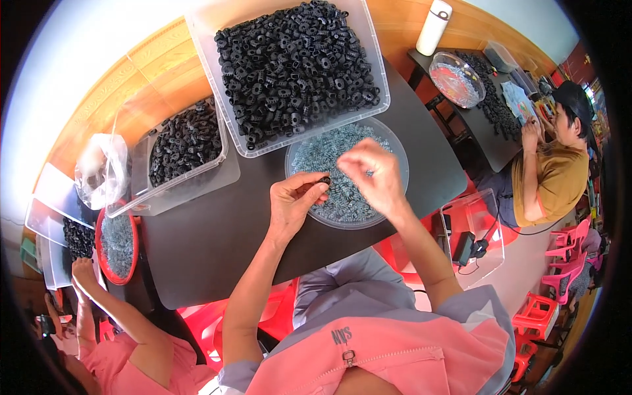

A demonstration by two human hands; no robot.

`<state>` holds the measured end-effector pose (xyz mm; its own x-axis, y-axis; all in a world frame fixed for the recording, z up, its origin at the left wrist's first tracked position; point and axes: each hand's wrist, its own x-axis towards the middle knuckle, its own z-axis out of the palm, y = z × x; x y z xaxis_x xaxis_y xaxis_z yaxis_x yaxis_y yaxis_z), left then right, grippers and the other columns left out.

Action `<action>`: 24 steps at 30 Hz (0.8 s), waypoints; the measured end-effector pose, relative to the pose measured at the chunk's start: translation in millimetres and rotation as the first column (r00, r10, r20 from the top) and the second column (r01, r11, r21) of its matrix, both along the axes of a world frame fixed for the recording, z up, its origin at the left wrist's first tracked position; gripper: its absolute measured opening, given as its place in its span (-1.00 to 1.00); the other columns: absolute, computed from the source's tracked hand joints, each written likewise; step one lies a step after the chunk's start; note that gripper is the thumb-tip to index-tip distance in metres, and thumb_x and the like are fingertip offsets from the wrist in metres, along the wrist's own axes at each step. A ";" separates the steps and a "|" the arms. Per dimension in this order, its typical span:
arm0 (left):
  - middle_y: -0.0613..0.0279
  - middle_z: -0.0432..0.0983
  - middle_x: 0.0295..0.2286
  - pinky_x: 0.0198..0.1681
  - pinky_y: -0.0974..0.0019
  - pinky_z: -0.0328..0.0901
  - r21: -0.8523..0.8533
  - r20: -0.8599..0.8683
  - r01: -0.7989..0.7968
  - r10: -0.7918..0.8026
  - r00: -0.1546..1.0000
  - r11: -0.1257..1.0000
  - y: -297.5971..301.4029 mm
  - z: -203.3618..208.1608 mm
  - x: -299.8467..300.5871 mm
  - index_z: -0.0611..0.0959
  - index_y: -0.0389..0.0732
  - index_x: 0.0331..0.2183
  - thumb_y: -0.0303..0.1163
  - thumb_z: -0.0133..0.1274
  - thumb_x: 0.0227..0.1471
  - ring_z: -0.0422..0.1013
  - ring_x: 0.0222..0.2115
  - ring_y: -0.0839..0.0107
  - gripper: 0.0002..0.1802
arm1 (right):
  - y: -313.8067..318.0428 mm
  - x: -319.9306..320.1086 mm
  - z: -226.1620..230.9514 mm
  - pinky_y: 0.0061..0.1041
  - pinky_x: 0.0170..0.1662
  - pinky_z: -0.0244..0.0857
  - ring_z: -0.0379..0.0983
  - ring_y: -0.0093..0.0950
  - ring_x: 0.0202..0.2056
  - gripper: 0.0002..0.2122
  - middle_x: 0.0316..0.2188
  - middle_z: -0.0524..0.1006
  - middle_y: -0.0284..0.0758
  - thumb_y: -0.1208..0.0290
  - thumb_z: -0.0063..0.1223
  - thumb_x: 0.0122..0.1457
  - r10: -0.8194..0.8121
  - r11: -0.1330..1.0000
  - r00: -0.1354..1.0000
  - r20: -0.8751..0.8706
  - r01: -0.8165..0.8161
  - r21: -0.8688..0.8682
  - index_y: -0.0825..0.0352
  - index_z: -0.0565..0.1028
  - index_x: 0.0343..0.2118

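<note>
My left hand (297, 201) pinches a small black plastic part (323, 180) between thumb and fingertips, at the left rim of a round clear tub. Above the tub is my right hand (376, 172), its fingers drawn together in a pinch and slightly blurred; whatever may be between them is too small to tell. Small blue-grey pieces that look like springs (342, 209) fill the round tub (403, 148). Beyond it, a large clear bin (384, 99), tilted in view, is heaped with black plastic parts (296, 66) like the one I hold.
A second clear bin (227, 135) of black parts stands at the left of the dark table (197, 257). Beside it lies a clear plastic bag (102, 168). A red-rimmed basin (136, 247) stands farther left. People work at left (145, 349) and right (553, 171). A white flask (434, 27) stands at back right.
</note>
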<state>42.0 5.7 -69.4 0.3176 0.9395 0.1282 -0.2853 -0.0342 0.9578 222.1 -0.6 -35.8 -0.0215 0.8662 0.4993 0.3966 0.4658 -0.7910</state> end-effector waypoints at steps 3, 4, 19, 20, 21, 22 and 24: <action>0.18 0.54 -0.43 -0.45 0.51 0.36 0.004 -0.008 0.002 -0.002 1.000 1.000 -1.5 2.2 1.0 0.62 -0.35 -0.28 -0.57 0.08 -0.02 0.45 -0.53 0.54 -0.82 | 38.5 19.6 2.6 -0.50 -0.53 0.26 0.39 -0.44 -0.60 -0.94 -0.57 0.41 -0.30 0.52 0.16 -0.03 -0.285 0.954 0.952 0.113 0.272 0.123 0.33 0.54 -0.46; 0.17 0.54 -0.43 -0.45 0.52 0.36 0.005 -0.014 0.001 -0.001 1.000 1.000 -1.9 2.8 1.0 0.62 -0.34 -0.28 -0.57 0.09 -0.01 0.45 -0.53 0.55 -0.82 | 51.0 23.8 5.1 -0.47 -0.51 0.26 0.40 -0.40 -0.59 -0.94 -0.57 0.41 -0.31 0.50 0.16 -0.04 -0.336 0.937 0.925 0.178 0.308 0.164 0.31 0.54 -0.47; 0.30 0.46 -0.48 -0.49 0.55 0.33 -0.023 -0.034 0.018 -0.018 0.999 1.000 -3.8 5.3 -0.1 0.64 -0.30 -0.31 -0.55 0.09 -0.01 0.42 -0.55 0.59 -0.85 | 106.6 29.0 8.7 -0.28 -0.31 0.32 0.37 -0.29 -0.30 -0.90 -0.42 0.38 -0.30 0.51 0.15 -0.11 -0.436 0.899 0.656 0.616 0.344 0.270 0.32 0.54 -0.46; 0.30 0.46 -0.48 -0.49 0.55 0.33 -0.021 -0.033 0.014 -0.015 0.999 1.000 -3.3 5.6 -0.1 0.64 -0.30 -0.31 -0.55 0.09 -0.01 0.42 -0.55 0.59 -0.85 | 107.8 29.0 8.5 -0.28 -0.31 0.32 0.37 -0.29 -0.30 -0.92 -0.43 0.39 -0.30 0.51 0.13 -0.09 -0.438 0.899 0.643 0.628 0.334 0.285 0.32 0.53 -0.47; 0.28 0.48 -0.48 -0.49 0.55 0.33 -0.027 -0.039 0.016 -0.017 0.999 1.000 -2.9 6.1 0.3 0.64 -0.30 -0.30 -0.54 0.08 0.00 0.42 -0.55 0.59 -0.85 | 107.1 29.4 9.1 -0.28 -0.31 0.32 0.37 -0.29 -0.30 -0.92 -0.43 0.39 -0.30 0.51 0.13 -0.09 -0.437 0.899 0.644 0.628 0.331 0.287 0.32 0.53 -0.47; 0.27 0.50 -0.48 -0.49 0.54 0.33 -0.033 -0.045 0.019 -0.020 0.999 0.999 -2.4 6.6 0.5 0.63 -0.30 -0.30 -0.53 0.08 0.00 0.42 -0.55 0.60 -0.84 | 104.1 30.1 10.4 -0.27 -0.31 0.31 0.38 -0.26 -0.33 -0.92 -0.46 0.39 -0.30 0.51 0.13 -0.08 -0.464 0.886 0.687 0.559 0.347 0.308 0.32 0.52 -0.47; 0.25 0.53 -0.47 -0.49 0.54 0.33 -0.049 -0.028 0.017 -0.019 0.999 0.999 -3.3 7.0 -0.2 0.63 -0.30 -0.29 -0.52 0.07 0.01 0.43 -0.55 0.60 -0.84 | 96.1 32.7 13.5 -0.37 -0.35 0.32 0.44 -0.33 -0.44 -0.93 -0.52 0.45 -0.30 0.51 0.09 0.00 -0.495 0.865 0.728 0.474 0.362 0.348 0.35 0.51 -0.44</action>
<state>41.8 2.4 -62.4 0.3375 0.9385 0.0734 -0.2585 0.0174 0.9659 254.7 95.4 -22.4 0.0069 0.7189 0.6950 0.9177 0.2716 -0.2900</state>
